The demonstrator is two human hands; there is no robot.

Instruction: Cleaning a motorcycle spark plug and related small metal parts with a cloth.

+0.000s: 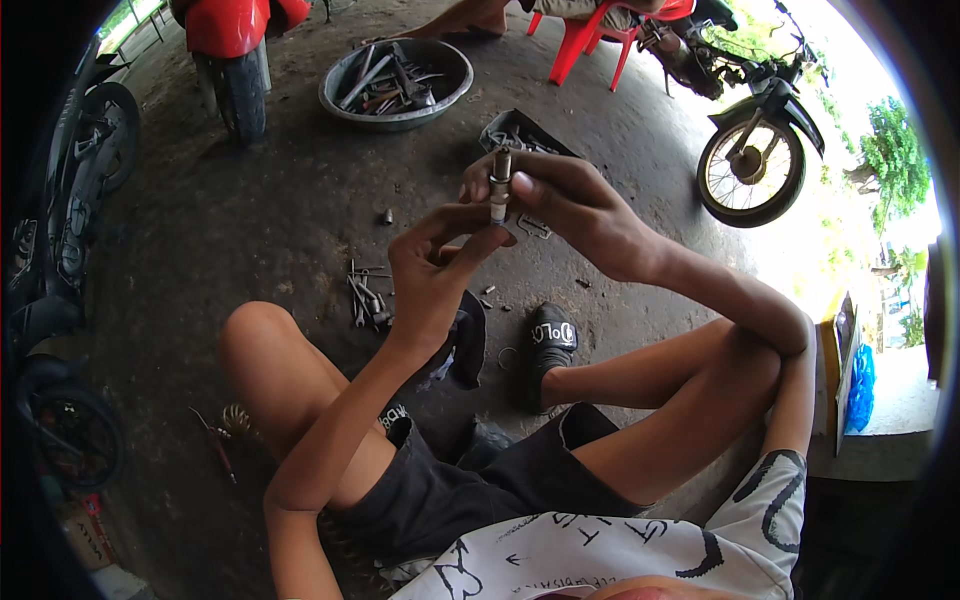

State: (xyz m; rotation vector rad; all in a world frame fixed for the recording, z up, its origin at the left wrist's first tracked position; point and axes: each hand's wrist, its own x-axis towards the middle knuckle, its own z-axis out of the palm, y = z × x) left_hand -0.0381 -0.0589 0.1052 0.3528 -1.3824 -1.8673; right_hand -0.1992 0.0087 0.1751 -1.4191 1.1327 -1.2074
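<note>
Upright before me is a spark plug [499, 189], its threaded metal end at the top and its white ceramic insulator at the bottom. My left hand [439, 266] pinches it low, by the insulator end. From the other side, the thumb and fingers of my right hand [592, 210] hold it around the metal body. Behind my right hand, a tray of metal parts [517, 135] is partly hidden. A flat metal part [534, 226] shows below that hand. Several wrenches [364, 300] lie on the floor left of my left wrist, and a small metal socket [388, 217] stands farther off.
A basin of tools [334, 105] sits ahead, near a red motorcycle's wheel [240, 97]. A person's leg [465, 19] and a red plastic chair [574, 45] are beyond. Motorcycles stand at left [71, 217] and right [750, 161]. A red-handled tool [223, 454] lies by my left knee.
</note>
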